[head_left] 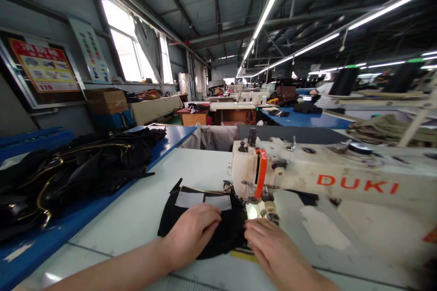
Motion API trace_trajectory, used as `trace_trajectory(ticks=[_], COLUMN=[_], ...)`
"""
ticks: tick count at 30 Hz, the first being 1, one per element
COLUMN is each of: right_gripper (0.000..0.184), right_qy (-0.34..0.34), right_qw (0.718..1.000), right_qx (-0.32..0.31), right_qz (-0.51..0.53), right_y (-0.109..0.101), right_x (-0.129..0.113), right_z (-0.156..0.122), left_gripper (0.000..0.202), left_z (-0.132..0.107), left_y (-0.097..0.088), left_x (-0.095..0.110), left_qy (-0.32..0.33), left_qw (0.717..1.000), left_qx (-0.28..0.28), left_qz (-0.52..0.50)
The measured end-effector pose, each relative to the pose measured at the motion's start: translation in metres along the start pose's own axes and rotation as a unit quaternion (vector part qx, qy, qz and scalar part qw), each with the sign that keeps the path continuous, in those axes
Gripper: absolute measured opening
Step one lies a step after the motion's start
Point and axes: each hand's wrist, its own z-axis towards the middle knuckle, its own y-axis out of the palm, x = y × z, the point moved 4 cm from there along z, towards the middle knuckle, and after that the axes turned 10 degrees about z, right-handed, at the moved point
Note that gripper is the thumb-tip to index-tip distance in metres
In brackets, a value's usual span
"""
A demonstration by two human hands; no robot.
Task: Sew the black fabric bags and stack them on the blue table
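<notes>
A black fabric piece [227, 232] with a gold zipper [200, 190] along its far edge lies on the sewing machine table. Two pale rectangles [191, 199] show on its upper part. My left hand [194, 232] is on top of the piece, fingers bent and closed together on the cloth. At the right edge of the cloth, just in front of the lit needle area, my right hand [268, 243] is closed with thumb and fingertips pinched on the edge. The white sewing machine head [247, 173] stands over this edge; the presser foot itself is hard to make out.
On the blue table [112, 202] at left lies a heap of black zippered pieces [85, 163]. The machine's long arm [341, 173] spans the right side. A pale scrap-shaped patch [324, 227] lies beneath it. More sewing tables stand farther back.
</notes>
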Motion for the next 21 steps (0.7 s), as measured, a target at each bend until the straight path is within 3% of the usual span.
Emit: trace_trajectory(ticks=[2,4,7,12,16,21], right_gripper=[0.021,0.021,0.021,0.022,0.022,0.021], right_qy=[0.000,-0.001,0.000,0.004,0.007,0.018], right_qw=[1.000,0.999,0.999,0.999,0.999,0.999], right_qx=[0.021,0.028,0.033,0.035,0.032,0.030], right_qz=[0.017,0.026,0.031,0.029,0.025,0.015], right_y=[0.003,0.006,0.008,0.008,0.008,0.009], right_x=[0.001,0.003,0.005,0.006,0.006,0.006], right_z=[-0.002,-0.003,-0.005,-0.007,-0.008,-0.008], left_gripper=[0.022,0.024,0.015,0.022,0.023,0.015], left_z=[0.002,0.007,0.021,0.042,0.060,0.075], left_y=[-0.001,0.001,0.005,-0.002,-0.002,0.023], left_x=[-0.015,-0.026,-0.033,-0.037,-0.035,-0.021], left_qy=[-0.111,-0.170,-0.176,-0.177,-0.193,-0.240], left_qw=[0.992,0.983,0.983,0.983,0.980,0.963], left_qx=[0.036,0.020,-0.028,-0.037,0.004,0.056], left_qz=[0.037,0.058,0.040,-0.017,-0.054,-0.113])
